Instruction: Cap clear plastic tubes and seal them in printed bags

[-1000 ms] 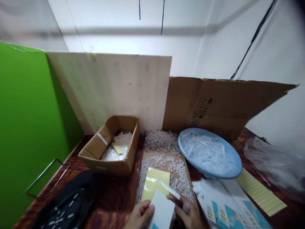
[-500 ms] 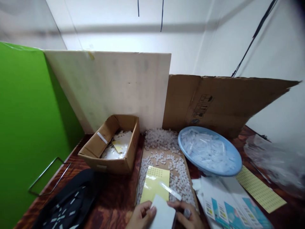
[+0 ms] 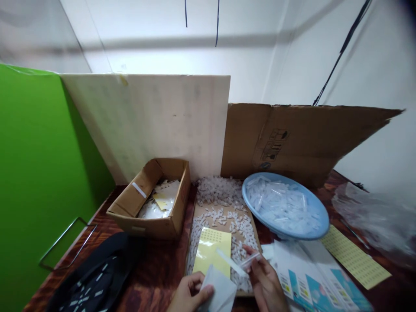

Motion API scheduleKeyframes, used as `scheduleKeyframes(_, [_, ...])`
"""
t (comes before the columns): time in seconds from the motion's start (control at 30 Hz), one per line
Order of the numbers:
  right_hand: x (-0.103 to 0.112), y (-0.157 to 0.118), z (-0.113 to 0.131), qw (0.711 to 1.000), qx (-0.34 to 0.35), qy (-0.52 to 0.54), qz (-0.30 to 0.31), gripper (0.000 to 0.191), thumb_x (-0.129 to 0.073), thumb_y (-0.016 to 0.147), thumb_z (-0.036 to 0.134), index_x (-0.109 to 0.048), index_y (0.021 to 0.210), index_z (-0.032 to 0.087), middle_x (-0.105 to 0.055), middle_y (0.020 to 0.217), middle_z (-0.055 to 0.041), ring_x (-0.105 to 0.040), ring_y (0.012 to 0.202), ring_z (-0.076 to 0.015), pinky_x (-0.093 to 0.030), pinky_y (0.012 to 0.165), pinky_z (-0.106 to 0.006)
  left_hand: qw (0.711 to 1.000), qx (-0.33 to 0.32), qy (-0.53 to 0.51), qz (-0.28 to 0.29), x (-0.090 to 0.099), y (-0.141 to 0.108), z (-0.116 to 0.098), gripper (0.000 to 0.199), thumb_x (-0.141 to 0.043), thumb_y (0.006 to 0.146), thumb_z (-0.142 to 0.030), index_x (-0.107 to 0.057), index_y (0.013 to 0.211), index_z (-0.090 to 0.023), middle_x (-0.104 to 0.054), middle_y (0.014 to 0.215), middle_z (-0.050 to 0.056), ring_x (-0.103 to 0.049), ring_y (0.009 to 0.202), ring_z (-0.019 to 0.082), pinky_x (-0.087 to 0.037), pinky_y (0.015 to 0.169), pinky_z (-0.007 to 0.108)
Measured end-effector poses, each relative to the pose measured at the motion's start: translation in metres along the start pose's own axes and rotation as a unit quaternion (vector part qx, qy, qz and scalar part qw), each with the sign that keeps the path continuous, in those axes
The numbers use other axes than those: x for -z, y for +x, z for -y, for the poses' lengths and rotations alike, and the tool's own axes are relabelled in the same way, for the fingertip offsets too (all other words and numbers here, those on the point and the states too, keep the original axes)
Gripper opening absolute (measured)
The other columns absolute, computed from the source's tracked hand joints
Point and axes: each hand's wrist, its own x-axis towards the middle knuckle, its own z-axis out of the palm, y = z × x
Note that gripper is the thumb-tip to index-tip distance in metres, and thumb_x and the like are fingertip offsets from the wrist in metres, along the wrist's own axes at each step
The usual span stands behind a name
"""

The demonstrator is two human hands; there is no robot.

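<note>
At the bottom middle, my left hand [image 3: 190,295] pinches a white, slightly see-through packet [image 3: 219,289] between thumb and fingers. To its right, my right hand [image 3: 268,284] grips a small clear plastic tube [image 3: 250,260] near its fingertips. A narrow translucent strip [image 3: 230,261] slants from those fingers over a yellow sticker sheet [image 3: 212,248]; whether the hand holds the strip too, I cannot tell. The sheet lies on a flat piece of cardboard [image 3: 208,219] strewn with small white plastic pieces [image 3: 240,234], heaped at the far end.
A blue basin [image 3: 320,234] of clear tubes stands right, behind printed cards [image 3: 312,277] and another yellow sheet [image 3: 360,260]. Left are an open cardboard box [image 3: 126,203], a black cap [image 3: 94,273] and a metal wire handle [image 3: 69,242]. Upright panels [image 3: 156,117] close the back.
My right hand has moved away from the white packet, up and right, and turned so the clear tube shows. My left hand still holds the packet, now tilted differently.
</note>
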Motion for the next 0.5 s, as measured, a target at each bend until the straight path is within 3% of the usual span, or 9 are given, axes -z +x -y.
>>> scheduleKeyframes(0.1, [-0.011,-0.003,-0.004,0.994,-0.033,0.101,-0.004,0.061,-0.088,0.068,0.054,-0.067,0.116,0.022,-0.072,0.079,-0.0027,-0.067,0.066,-0.0197,-0.055,0.062,-0.027,0.999,0.005,0.034,-0.009,-0.001,0.004,0.007,0.070,-0.072,0.060,-0.084,-0.053,0.067,-0.017,-0.038,0.062,-0.005,-0.033,0.061,0.011,-0.017,0.057,0.026])
scheduleKeyframes(0.23, [-0.010,-0.003,-0.013,0.999,-0.020,0.036,0.012,0.055,-0.091,0.064,0.055,-0.066,0.101,0.022,-0.070,0.071,-0.0015,-0.056,0.047,-0.0140,-0.038,0.041,-0.020,0.998,0.009,0.053,0.019,-0.002,0.004,0.009,0.072,-0.067,0.063,-0.087,-0.056,0.071,-0.016,-0.040,0.065,-0.004,-0.034,0.063,0.012,-0.018,0.057,0.026])
scheduleKeyframes(0.4, [0.009,-0.003,-0.010,0.982,-0.037,-0.126,0.138,0.046,-0.081,0.071,0.061,-0.080,0.090,0.020,-0.067,0.059,-0.0029,-0.059,0.050,-0.0192,-0.048,0.049,-0.028,0.998,-0.001,0.062,0.021,-0.005,0.002,0.004,0.074,-0.062,0.066,-0.089,-0.058,0.073,-0.015,-0.043,0.069,-0.002,-0.040,0.068,0.014,-0.024,0.061,0.026])
scheduleKeyframes(0.5, [0.012,-0.008,-0.002,0.966,-0.036,-0.201,0.162,0.040,-0.077,0.073,0.059,-0.084,0.087,0.022,-0.077,0.081,-0.0087,-0.069,0.071,-0.0264,-0.057,0.068,-0.036,0.998,-0.010,0.062,0.015,-0.005,0.003,0.003,0.073,-0.063,0.067,-0.087,-0.059,0.072,-0.015,-0.043,0.069,-0.002,-0.040,0.069,0.014,-0.026,0.063,0.026])
